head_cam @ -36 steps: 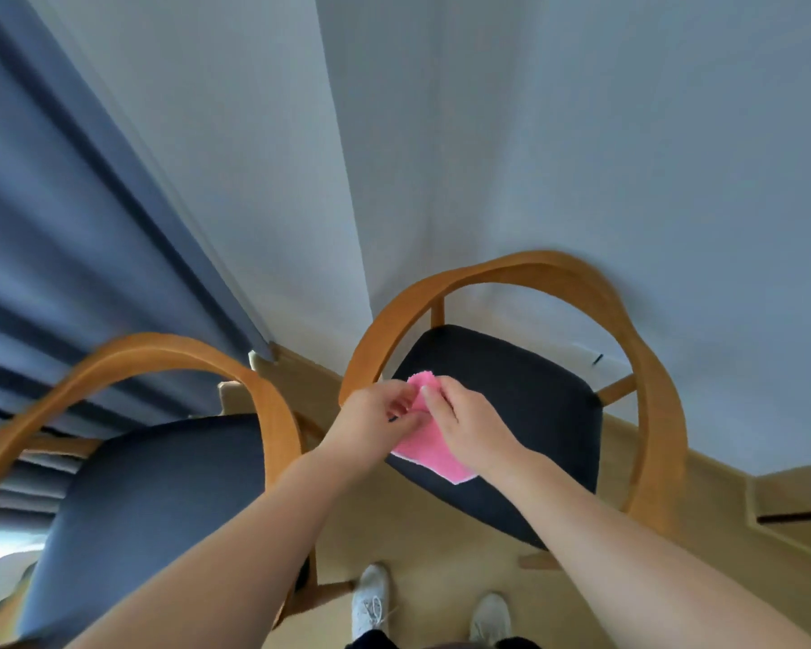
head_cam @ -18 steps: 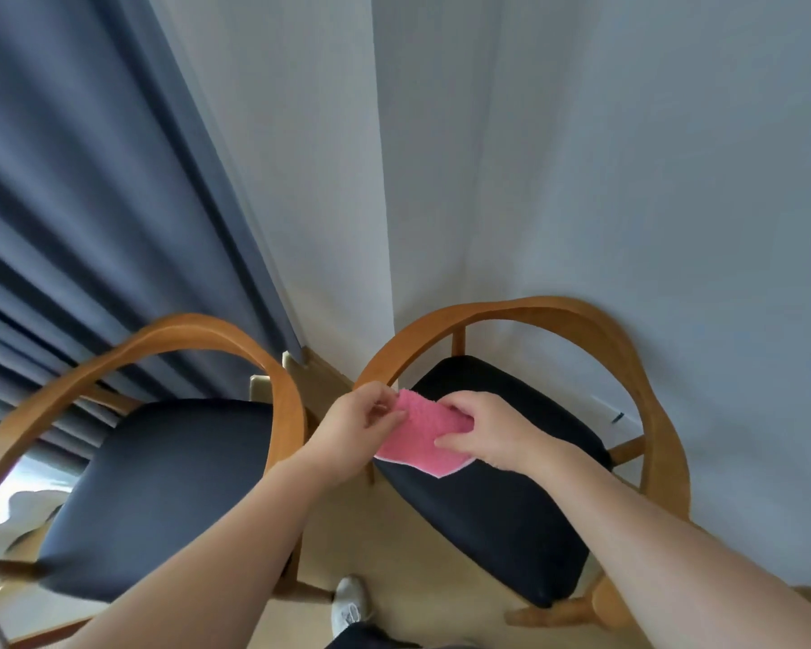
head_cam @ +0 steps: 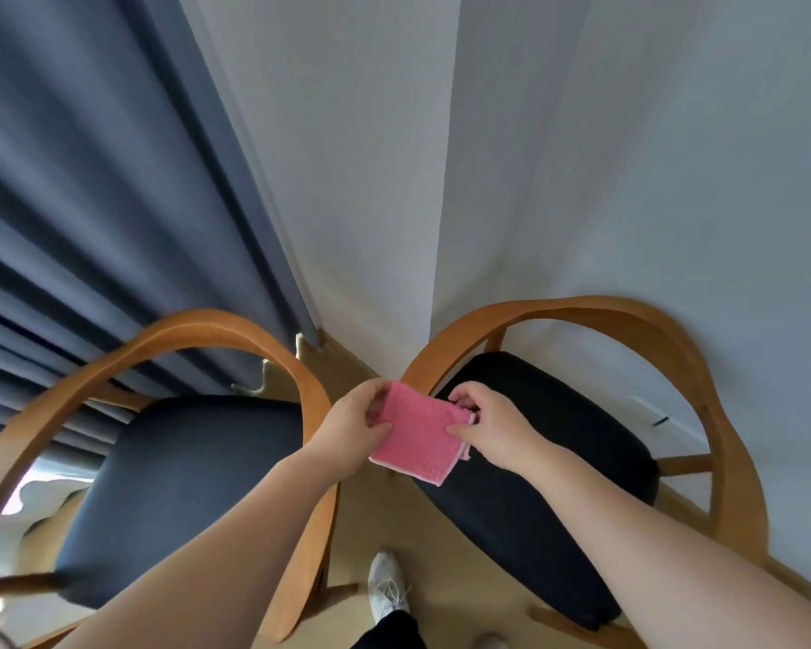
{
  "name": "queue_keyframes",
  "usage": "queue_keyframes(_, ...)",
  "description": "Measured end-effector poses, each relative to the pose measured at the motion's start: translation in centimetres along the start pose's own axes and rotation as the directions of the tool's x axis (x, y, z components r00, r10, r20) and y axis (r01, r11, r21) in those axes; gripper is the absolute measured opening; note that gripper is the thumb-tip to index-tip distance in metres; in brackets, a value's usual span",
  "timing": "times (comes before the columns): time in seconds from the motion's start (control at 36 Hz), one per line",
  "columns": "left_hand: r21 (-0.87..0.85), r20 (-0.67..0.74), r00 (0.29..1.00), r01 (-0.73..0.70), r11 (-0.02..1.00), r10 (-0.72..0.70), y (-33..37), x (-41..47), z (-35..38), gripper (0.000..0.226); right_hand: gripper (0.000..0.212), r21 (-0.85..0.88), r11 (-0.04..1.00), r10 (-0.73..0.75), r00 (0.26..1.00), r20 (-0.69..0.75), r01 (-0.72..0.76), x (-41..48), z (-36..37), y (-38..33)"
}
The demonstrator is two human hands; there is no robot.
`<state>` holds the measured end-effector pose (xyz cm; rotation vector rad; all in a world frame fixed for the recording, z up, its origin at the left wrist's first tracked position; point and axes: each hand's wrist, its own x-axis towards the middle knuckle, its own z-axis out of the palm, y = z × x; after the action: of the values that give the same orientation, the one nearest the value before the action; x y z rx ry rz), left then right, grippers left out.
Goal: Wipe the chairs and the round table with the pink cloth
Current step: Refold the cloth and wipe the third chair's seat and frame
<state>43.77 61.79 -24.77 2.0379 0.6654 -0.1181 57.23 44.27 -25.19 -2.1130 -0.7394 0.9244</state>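
Corner of grey wall (head_cam: pixel 581 180) and blue curtain (head_cam: pixel 90 203), two wooden chairs with dark seats: left chair (head_cam: pixel 183 461), right chair (head_cam: pixel 558 461). Pink cloth (head_cam: pixel 415 435) held folded in the air between the chairs, left hand (head_cam: pixel 352 428) pinching its left edge, right hand (head_cam: pixel 492 426) pinching its right edge. White shoe (head_cam: pixel 385 587) on floor below

One view is supplied: a wide-angle head-worn camera. It looks forward and steeply down from standing height into a room corner. Straight lines bow toward the frame edges. Both forearms enter from the bottom edge, with the left hand (head_cam: pixel 354 426) and right hand (head_cam: pixel 492 426) near frame centre, close to the lens. The left chair (head_cam: pixel 174 480) and right chair (head_cam: pixel 558 466) flank them. A white shoe (head_cam: pixel 387 590) on the floor (head_cam: pixel 354 512) lies directly beneath. The blue curtain (head_cam: pixel 104 189) fills upper left, the white wall (head_cam: pixel 628 156) upper right.
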Motion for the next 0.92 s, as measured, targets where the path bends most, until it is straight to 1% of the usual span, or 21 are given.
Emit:
queue_keyframes(0.11, -0.009, 0.05, 0.998, 0.046, 0.999, -0.046, -2.2, 3.3, -0.9, 0.058, 0.034, -0.008, 0.998, 0.067, 0.997, -0.041, -0.067, 3.3, 1.6, -0.1)
queue_keyframes(0.22, 0.023, 0.101, 0.991, 0.088, 0.996, -0.09, -4.4, 6.4, -1.0, 0.063, 0.026, 0.004, 0.992, 0.126, 0.989, -0.076, -0.126, 6.3, 2.9, 0.4)
queue_keyframes(0.28, 0.031, 0.106, 0.988, 0.108, 0.994, -0.111, -5.4, 7.9, -0.8, 0.064, 0.02, -0.042, 0.988, 0.145, 0.985, -0.088, -0.15, 7.9, 3.4, 0.9)
queue_keyframes(0.39, 0.025, 0.112, 0.983, 0.146, 0.989, -0.147, -7.3, 10.9, 0.2, 0.063, 0.014, -0.111, 0.978, 0.165, 0.982, -0.086, -0.175, 11.1, 4.0, 2.7)
queue_keyframes(0.44, 0.017, 0.094, 0.98, 0.174, 0.985, -0.175, -8.1, 12.2, 0.8, 0.058, 0.012, -0.144, 0.974, 0.164, 0.983, -0.078, -0.174, 12.4, 4.2, 4.0)
queue_keyframes(0.53, 0.008, 0.026, 0.972, 0.231, 0.973, -0.231, -9.3, 13.7, 2.0, 0.038, 0.009, -0.238, 0.961, 0.134, 0.99, -0.05, -0.143, 14.0, 4.4, 5.7)
queue_keyframes(0.58, 0.022, -0.001, 0.967, 0.254, 0.967, -0.254, -9.8, 14.3, 2.6, 0.029, 0.011, -0.327, 0.938, 0.114, 0.993, -0.01, -0.111, 14.6, 4.6, 6.7)
queue_keyframes(0.69, 0.0, -0.044, 0.962, 0.27, 0.963, -0.27, -10.3, 15.0, 3.4, 0.023, 0.018, -0.447, 0.894, 0.055, 0.996, 0.072, -0.017, 15.1, 4.3, 7.7)
queue_keyframes(0.75, -0.035, -0.06, 0.959, 0.275, 0.961, -0.276, -10.4, 15.3, 3.5, 0.021, 0.026, -0.492, 0.867, -0.032, 0.994, 0.105, 0.08, 15.3, 4.1, 7.8)
queue_keyframes(0.78, -0.047, -0.066, 0.959, 0.274, 0.96, -0.277, -10.5, 15.6, 3.6, 0.02, 0.028, -0.517, 0.842, -0.104, 0.986, 0.13, 0.157, 15.3, 4.1, 7.7)
queue_keyframes(0.83, -0.06, -0.073, 0.958, 0.275, 0.96, -0.279, -10.5, 16.2, 3.7, 0.019, 0.028, -0.543, 0.77, -0.257, 0.941, 0.219, 0.336, 15.5, 3.9, 7.5)
queue_keyframes(0.92, -0.091, -0.068, 0.956, 0.278, 0.956, -0.284, -10.7, 17.3, 4.0, 0.015, 0.027, -0.524, 0.626, -0.443, 0.816, 0.371, 0.578, 15.7, 3.8, 7.3)
